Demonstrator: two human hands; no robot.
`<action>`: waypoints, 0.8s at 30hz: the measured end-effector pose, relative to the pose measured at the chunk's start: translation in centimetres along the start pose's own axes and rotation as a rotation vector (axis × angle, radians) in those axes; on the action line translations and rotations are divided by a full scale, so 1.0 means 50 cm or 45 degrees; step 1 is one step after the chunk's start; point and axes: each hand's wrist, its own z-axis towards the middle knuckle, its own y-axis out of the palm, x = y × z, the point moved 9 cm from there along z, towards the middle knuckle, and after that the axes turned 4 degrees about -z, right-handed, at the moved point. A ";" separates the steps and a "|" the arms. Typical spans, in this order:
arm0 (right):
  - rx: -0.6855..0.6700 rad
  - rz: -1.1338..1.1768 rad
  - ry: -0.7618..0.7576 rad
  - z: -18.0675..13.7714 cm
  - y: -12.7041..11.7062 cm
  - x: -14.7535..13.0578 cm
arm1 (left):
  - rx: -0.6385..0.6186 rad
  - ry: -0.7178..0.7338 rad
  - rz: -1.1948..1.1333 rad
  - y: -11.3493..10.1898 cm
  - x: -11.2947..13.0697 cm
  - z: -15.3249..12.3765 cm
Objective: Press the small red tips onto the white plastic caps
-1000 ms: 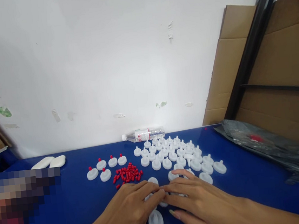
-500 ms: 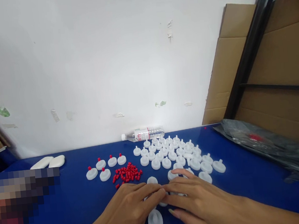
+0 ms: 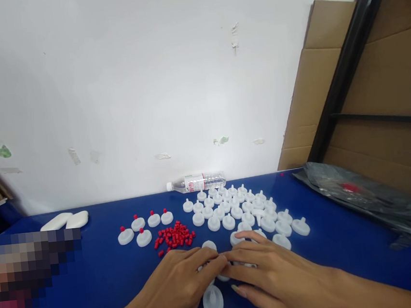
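Observation:
My left hand (image 3: pixel 176 287) and my right hand (image 3: pixel 271 271) meet fingertip to fingertip low in the middle of the blue table (image 3: pixel 94 281). Their fingers are pinched together over a small white cap (image 3: pixel 223 275), mostly hidden. Another white cap (image 3: pixel 213 302) lies just below the fingertips. A pile of small red plugs (image 3: pixel 174 236) sits ahead of my left hand. Several white caps (image 3: pixel 240 211) are spread ahead of my right hand. Several caps fitted with red plugs (image 3: pixel 143 225) stand to the left of the red pile.
A clear plastic bottle (image 3: pixel 196 182) lies against the white wall. Two white oval pieces (image 3: pixel 65 220) rest at the back left. A dark plastic bag (image 3: pixel 369 196) lies at the right, before leaning cardboard sheets (image 3: pixel 384 83). A blurred patch covers the left edge.
Both hands stay joined at the same spot. The view has shifted slightly, nothing else has moved.

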 end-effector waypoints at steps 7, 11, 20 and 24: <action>0.025 -0.003 -0.001 0.000 0.004 0.004 | -0.022 -0.001 0.033 0.002 0.003 0.001; 0.030 -0.005 -0.005 0.001 0.005 0.006 | -0.044 -0.011 0.029 0.003 0.004 0.004; 0.012 -0.005 0.000 -0.002 0.008 0.005 | -0.122 -0.048 0.035 0.016 -0.002 0.001; 0.004 -0.021 0.004 0.000 0.010 0.007 | -0.132 -0.071 0.015 0.020 -0.007 0.000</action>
